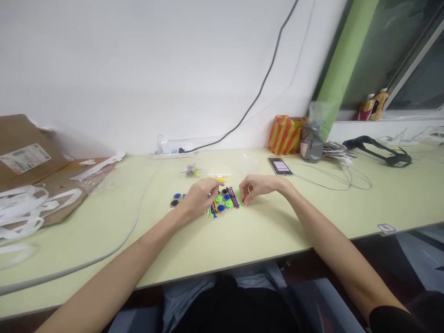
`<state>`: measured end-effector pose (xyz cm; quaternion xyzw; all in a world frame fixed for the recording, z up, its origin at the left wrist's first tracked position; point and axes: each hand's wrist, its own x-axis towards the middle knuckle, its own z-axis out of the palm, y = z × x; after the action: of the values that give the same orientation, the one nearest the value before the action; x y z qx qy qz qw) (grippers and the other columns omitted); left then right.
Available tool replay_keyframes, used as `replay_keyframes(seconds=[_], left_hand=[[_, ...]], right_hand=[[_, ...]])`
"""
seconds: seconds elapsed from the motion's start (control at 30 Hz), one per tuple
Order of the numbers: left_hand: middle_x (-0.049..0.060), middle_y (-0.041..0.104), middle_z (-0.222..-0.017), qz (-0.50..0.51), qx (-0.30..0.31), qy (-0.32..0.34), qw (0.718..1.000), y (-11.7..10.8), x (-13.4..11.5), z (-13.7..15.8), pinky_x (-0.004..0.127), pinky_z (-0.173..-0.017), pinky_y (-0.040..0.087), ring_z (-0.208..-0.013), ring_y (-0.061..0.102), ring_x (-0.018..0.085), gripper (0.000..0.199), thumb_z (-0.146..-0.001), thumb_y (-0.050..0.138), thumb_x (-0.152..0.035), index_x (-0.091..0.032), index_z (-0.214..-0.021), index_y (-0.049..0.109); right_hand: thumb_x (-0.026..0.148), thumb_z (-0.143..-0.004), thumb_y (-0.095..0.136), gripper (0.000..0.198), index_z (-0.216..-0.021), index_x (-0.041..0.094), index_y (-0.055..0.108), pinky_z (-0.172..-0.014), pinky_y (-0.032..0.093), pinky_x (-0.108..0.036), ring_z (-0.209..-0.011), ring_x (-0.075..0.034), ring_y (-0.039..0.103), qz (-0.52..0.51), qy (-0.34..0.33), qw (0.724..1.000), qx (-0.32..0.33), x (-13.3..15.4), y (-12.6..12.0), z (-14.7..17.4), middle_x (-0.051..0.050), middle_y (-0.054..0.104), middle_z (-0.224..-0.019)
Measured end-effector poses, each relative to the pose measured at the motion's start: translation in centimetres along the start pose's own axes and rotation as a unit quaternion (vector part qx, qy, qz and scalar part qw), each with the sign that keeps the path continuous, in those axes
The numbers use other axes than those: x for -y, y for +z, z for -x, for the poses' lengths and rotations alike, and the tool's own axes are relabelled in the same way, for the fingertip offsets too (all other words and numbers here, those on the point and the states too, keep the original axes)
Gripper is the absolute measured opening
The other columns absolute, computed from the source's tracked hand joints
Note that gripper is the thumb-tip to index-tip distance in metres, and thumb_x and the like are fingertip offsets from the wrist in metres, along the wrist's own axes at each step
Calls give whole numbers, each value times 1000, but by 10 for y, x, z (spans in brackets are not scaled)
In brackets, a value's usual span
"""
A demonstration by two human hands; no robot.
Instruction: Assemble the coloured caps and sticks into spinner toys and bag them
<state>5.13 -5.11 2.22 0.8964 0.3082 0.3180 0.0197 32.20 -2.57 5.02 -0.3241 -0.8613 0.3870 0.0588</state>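
Small plastic toy parts lie in a group on the pale table, between and around my hands. Among them are blue discs, green discs and thin coloured rods. My right hand has its fingertips closed on a small red disc at the right of the group, resting at table level. Over the left part of the group is my left hand, its fingers curled together; what they hold, if anything, is hidden. A black disc and another blue disc sit left of that hand.
Behind the group is a small tangle of coloured parts. A phone lies to the right, near a striped bag. A power strip stands against the wall. Cardboard and a grey cable occupy the left side.
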Motion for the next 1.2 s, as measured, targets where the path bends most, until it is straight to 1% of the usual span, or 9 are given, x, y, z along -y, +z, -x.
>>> replay_keyframes(seconds=[0.17,0.33,0.43,0.57,0.67,0.73,0.83,0.97,1.2], left_hand=[[7,71,-96,2,9,15,1000,-1,-5,-1,35,-85,49,-90,65,20,27,-99,43,-20,-19,-110,68],[6,70,-97,6,-11,-1,1000,-4,-18,-2,36,-87,48,-92,65,21,36,-99,51,-35,-21,-132,58],[7,71,-101,-5,-28,-12,1000,-4,-23,-3,37,-87,49,-93,65,22,42,-96,59,-43,-20,-131,58],[6,70,-95,-24,-40,-31,998,-4,-22,-4,34,-82,47,-88,64,20,26,-99,53,-40,-19,-110,64],[4,69,-92,-24,-48,-43,998,-3,-18,-3,32,-78,47,-84,63,18,21,-98,54,-38,-19,-102,63],[4,69,-92,-24,-53,-45,997,-2,-15,-3,32,-78,47,-84,63,18,20,-96,56,-38,-19,-101,61],[4,68,-94,-25,-54,-40,997,-1,-12,-2,31,-78,47,-86,63,19,17,-96,57,-35,-19,-103,59],[4,68,-94,-27,-51,-31,998,0,-10,-1,31,-79,47,-87,63,19,13,-95,59,-29,-20,-104,59],[3,66,-92,-19,-65,-37,997,-1,-12,-1,30,-77,47,-84,62,18,18,-95,61,-34,-20,-105,56]], right_hand=[[39,-71,80,26,-80,15,75,-52,40,-23,-63,-14,60,-3,12,998,-56,0,-3,2,-5,74,-75],[43,-79,76,30,-88,14,70,-54,44,-24,-62,-12,59,-75,-87,969,-218,19,2,-4,-3,70,-74],[45,-79,77,34,-88,14,68,-57,46,-24,-62,-12,61,-130,-125,946,-268,26,15,-16,-3,70,-73],[46,-82,73,34,-92,14,68,-50,41,-23,-64,-14,64,-153,-131,950,-240,25,31,-27,-5,72,-79],[37,-87,69,25,-96,14,70,-56,43,-24,-67,-14,64,-96,-117,954,-257,20,32,-27,-5,73,-81],[30,-85,69,17,-91,14,73,-63,45,-25,-67,-13,61,-20,-102,960,-260,16,29,-24,-3,71,-75],[24,-81,72,9,-82,16,76,-67,44,-27,-70,-14,58,63,-89,972,-210,10,24,-21,-3,71,-77],[20,-81,70,7,-81,17,77,-69,45,-28,-75,-16,60,93,-86,977,-175,4,24,-22,-4,73,-84],[10,-79,66,11,-80,16,75,-65,42,-25,-69,-14,58,114,-64,976,-171,0,32,-30,-2,71,-79]])
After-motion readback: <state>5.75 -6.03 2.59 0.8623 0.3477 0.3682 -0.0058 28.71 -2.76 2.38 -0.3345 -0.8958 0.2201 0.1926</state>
